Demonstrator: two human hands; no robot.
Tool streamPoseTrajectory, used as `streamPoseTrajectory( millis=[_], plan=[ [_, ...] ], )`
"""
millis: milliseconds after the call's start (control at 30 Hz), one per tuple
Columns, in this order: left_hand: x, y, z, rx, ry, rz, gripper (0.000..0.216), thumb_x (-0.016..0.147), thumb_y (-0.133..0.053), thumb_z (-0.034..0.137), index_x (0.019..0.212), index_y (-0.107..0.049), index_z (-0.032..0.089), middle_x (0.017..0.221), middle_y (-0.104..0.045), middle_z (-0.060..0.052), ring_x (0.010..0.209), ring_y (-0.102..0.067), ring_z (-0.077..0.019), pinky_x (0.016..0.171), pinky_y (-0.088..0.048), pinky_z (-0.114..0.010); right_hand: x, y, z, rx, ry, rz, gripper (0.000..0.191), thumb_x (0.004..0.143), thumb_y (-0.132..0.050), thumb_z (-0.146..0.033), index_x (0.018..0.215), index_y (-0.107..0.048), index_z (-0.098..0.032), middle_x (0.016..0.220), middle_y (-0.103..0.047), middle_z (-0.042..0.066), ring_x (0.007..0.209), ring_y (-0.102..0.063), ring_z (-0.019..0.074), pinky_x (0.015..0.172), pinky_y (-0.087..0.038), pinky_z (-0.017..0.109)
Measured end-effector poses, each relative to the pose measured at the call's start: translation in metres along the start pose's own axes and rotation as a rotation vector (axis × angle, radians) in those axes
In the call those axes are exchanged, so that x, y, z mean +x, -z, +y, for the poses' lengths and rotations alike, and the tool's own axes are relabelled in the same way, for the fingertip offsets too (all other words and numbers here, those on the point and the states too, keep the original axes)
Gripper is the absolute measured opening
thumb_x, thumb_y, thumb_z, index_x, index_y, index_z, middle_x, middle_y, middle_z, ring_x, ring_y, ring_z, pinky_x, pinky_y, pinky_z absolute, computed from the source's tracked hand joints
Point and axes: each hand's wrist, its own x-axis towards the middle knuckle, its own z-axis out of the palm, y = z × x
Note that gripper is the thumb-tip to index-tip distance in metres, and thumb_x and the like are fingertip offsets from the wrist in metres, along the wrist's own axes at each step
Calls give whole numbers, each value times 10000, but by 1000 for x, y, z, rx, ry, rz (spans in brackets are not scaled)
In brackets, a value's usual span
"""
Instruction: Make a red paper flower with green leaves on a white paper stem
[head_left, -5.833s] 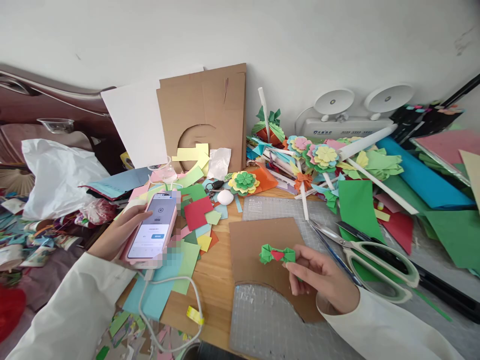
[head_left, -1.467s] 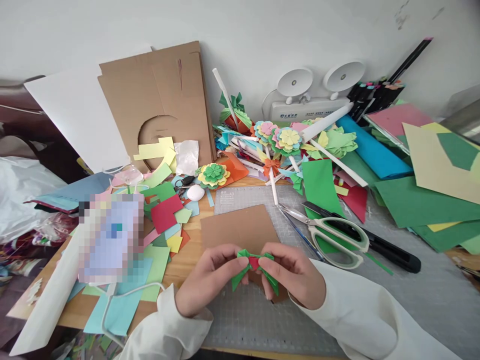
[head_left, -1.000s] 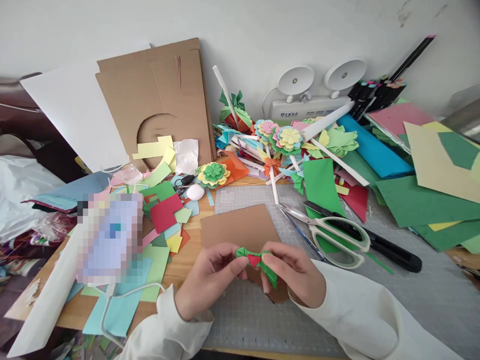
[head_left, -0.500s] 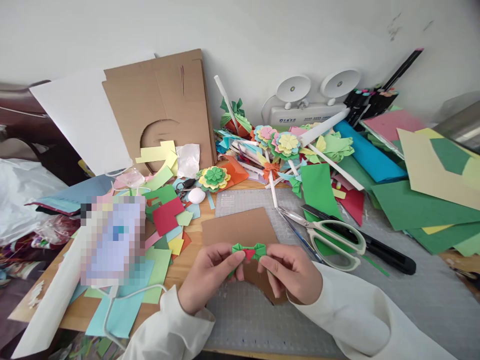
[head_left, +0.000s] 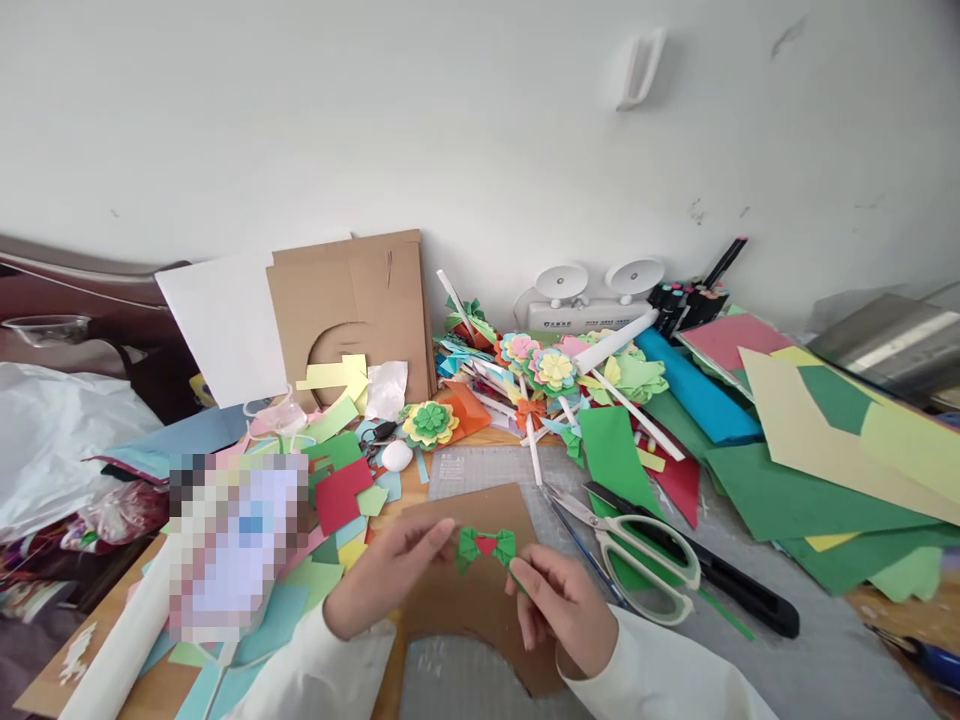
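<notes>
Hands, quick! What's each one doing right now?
Left hand: closed, pinching the green paper bow by its left wing.
Right hand: closed, pinching the same bow's right side.

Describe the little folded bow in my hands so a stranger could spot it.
Find the brown cardboard sheet on the grey cutting mat at the desk's front. Over it, between the left hand and right hand, is the paper bow. Unlike the flat scraps nearby, it is folded: green wings, red centre.

Cream-white long sleeves (head_left: 675,680), loose, softly creased, cuffs at wrists; left hand (head_left: 379,585), right hand (head_left: 562,610) bare.
</notes>
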Motion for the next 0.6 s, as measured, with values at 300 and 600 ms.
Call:
streamPoseTrajectory(
  millis=[300,600],
  plan=[
    [89,39,-18,635,-225,615,505,766,-600,360,1201,-465,144,1212,-516,-159,1170,-462,-321,994,-358,-492,7,4,0,-6,-83,-19,645,684,-394,-825,709,-458,-184,426,-497,-28,331,-353,67,352,-166,191],
    [117,27,19,835,-371,546,492,816,-536,287,1260,-405,121,1287,-458,-183,1235,-384,-332,1024,-306,-483,7,-2,9,-169,-163,-40,666,692,-336,-852,533,-386,-206,318,-323,-70,254,-352,75,287,-150,186]
  ],
)
